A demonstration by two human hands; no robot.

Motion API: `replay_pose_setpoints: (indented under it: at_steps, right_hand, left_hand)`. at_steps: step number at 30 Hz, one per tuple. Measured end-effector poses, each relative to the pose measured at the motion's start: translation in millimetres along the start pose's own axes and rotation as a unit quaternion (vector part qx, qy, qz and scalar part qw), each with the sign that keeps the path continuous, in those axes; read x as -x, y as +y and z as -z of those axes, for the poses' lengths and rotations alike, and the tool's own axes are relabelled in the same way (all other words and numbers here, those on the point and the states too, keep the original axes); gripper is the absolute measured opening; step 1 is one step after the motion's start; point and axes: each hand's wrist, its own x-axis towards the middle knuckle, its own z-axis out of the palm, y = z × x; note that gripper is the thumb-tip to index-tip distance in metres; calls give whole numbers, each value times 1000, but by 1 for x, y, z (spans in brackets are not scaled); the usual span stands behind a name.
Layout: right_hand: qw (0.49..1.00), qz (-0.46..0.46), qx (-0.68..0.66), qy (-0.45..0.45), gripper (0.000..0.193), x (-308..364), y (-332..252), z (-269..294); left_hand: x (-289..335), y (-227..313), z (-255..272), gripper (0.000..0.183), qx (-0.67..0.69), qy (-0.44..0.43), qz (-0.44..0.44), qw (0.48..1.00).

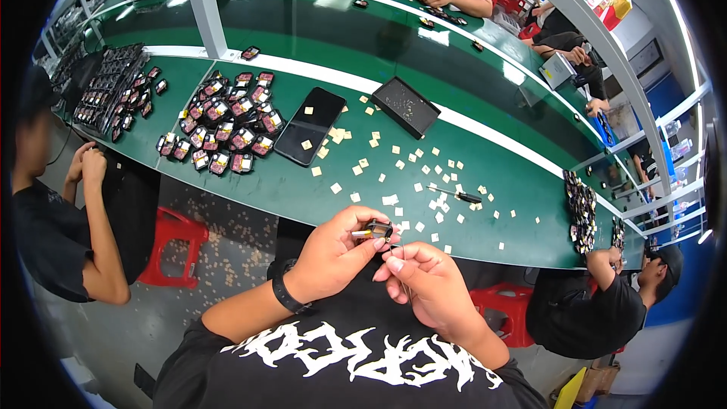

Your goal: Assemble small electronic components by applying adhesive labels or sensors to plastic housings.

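Both hands meet: left hand (333, 251) pinches a small black component (380, 229); right hand (428, 288) grips thin tweezers (404, 273) beneath it.

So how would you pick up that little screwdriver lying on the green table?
Grip the thin screwdriver with the black handle by that handle, its thicker right end. Come from above, since it lies flat on the green table, fingers across the handle. Small tan squares lie close, so pinch carefully.

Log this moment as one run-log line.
left hand: holds small black part | right hand: holds thin tweezers at part | green bench: paper squares, screwdriver, phone
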Motion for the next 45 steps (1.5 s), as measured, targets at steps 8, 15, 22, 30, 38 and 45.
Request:
replay_pose_setpoints:
  at_steps: [8,15,22,30,38,45]
  right_hand:
    - [992,-23,-123,2,9,-7,14,4]
    - [990,-45,-131,-8,14,-26,3,7]
    - [991,-11,-126,37,17,-36,3,9]
    - [992,-57,-113,4,17,-30,4,19]
    - [990,-9,-138,2,18,-10,25,14]
    - [998,24,-46,-25,18,-5,42,7]
  left_hand:
    - [7,7,5,31,-29,28,41,998]
    - [-2,8,8,28,-166,12,41,985]
    - [-12,6,15,33,-203,19,42,978]
    - [-10,2,12,36,-320,-10,-35,947]
    - [12,9,1,37,-306,-19,14,952]
    - [40,14,-5,35,-135,29,97,986]
